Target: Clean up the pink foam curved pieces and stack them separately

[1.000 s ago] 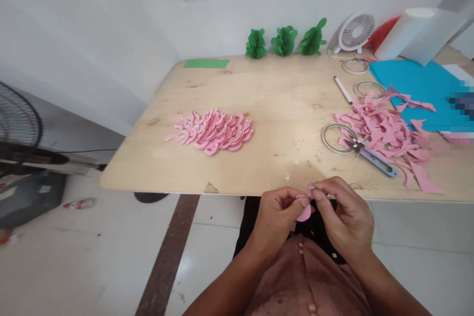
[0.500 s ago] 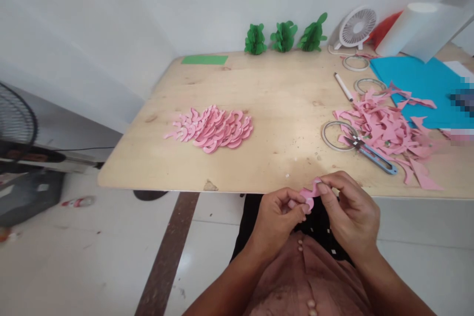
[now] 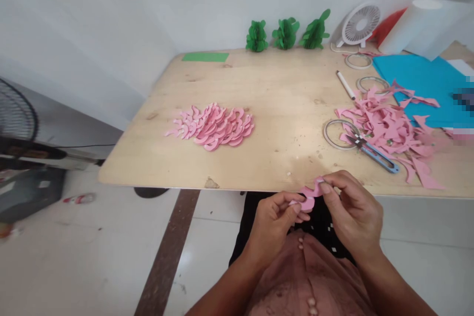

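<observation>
Left hand [image 3: 272, 219] and right hand [image 3: 355, 213] are pinching curvy pink paper [image 3: 307, 203] between fingers [image 3: 289, 216]; blue snips [image 3: 378, 155] are lying beyond them, rightward.

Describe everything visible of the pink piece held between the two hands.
The pink piece looks like thin paper, cut in a curving, wavy shape, with a paler patch near each end. The left-hand grip pinches its lower end and the right-hand grip its upper end, so it slants up to the right, at the near edge of the table. Fingers hide both ends; whether it is one layer or several, I cannot tell.
</observation>
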A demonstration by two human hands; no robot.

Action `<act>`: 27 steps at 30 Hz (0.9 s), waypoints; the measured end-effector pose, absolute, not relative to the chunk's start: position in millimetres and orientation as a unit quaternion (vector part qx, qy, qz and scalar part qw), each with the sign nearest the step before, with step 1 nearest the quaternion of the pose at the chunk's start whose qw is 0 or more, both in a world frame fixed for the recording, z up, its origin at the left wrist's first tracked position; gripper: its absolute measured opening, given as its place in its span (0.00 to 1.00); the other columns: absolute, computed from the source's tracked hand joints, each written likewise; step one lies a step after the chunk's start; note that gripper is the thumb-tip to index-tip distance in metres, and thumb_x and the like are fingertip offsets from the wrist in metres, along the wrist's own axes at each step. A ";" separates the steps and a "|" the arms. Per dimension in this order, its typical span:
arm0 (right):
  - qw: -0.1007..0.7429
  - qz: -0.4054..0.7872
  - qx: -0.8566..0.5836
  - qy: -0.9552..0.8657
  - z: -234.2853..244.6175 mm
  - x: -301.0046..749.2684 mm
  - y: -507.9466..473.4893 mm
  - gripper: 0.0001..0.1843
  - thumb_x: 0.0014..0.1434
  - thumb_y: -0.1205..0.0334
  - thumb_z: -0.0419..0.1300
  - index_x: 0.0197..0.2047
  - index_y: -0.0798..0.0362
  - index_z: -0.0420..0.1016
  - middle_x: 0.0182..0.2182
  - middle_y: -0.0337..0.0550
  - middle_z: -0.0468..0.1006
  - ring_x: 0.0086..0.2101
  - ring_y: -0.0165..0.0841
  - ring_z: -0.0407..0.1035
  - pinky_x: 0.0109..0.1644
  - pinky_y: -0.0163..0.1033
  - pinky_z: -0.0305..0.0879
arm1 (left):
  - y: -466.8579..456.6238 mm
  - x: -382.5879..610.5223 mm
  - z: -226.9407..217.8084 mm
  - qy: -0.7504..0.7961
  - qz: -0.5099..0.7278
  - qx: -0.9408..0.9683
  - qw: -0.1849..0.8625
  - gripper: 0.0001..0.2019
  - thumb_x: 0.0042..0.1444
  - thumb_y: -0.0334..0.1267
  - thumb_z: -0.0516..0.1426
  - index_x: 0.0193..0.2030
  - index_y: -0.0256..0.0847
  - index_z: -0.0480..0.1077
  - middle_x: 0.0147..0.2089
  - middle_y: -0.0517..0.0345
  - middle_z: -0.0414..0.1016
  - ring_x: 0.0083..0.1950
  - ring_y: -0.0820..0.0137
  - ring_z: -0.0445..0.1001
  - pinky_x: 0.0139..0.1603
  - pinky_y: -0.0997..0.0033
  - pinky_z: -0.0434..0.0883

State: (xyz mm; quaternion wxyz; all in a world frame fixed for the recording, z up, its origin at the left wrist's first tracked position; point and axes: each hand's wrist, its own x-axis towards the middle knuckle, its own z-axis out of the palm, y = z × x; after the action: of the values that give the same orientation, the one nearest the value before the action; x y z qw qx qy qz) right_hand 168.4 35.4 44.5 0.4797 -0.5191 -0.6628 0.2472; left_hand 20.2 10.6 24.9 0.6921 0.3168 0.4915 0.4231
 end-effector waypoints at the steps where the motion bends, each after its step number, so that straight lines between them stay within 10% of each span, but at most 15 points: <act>1: 0.480 0.245 -0.520 -0.662 44.3 168.7 34.9 0.05 0.60 0.68 0.58 0.35 0.50 0.73 0.27 0.38 0.73 0.29 0.32 0.67 0.33 0.37 0.60 | 10.0 20.0 25.0 0.490 0.423 0.315 0.694 0.09 0.54 0.39 0.61 0.39 0.35 0.75 0.30 0.52 0.80 0.33 0.68 0.77 0.39 0.69 0.72; 9: 0.475 0.251 -0.520 -0.664 47.0 168.4 34.8 0.04 0.61 0.67 0.58 0.35 0.50 0.73 0.27 0.37 0.71 0.29 0.31 0.66 0.33 0.37 0.60 | 8.0 19.0 32.9 0.482 0.432 0.272 0.712 0.13 0.50 0.41 0.64 0.40 0.36 0.76 0.40 0.48 0.80 0.35 0.68 0.78 0.40 0.69 0.72; 27: 0.467 0.332 -0.547 -0.611 41.3 167.9 34.2 0.07 0.62 0.62 0.57 0.41 0.48 0.76 0.35 0.39 0.77 0.35 0.32 0.71 0.38 0.36 0.67 | 8.2 14.7 31.8 0.528 0.452 0.288 0.659 0.10 0.51 0.39 0.62 0.36 0.35 0.78 0.28 0.52 0.80 0.30 0.68 0.77 0.36 0.70 0.73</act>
State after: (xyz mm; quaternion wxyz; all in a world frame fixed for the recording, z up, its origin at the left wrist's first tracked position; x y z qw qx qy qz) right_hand 167.9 34.2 41.3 0.4675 -0.5466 -0.6105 0.3315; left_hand 14.7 8.2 31.8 0.6587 0.2884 0.5281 0.4516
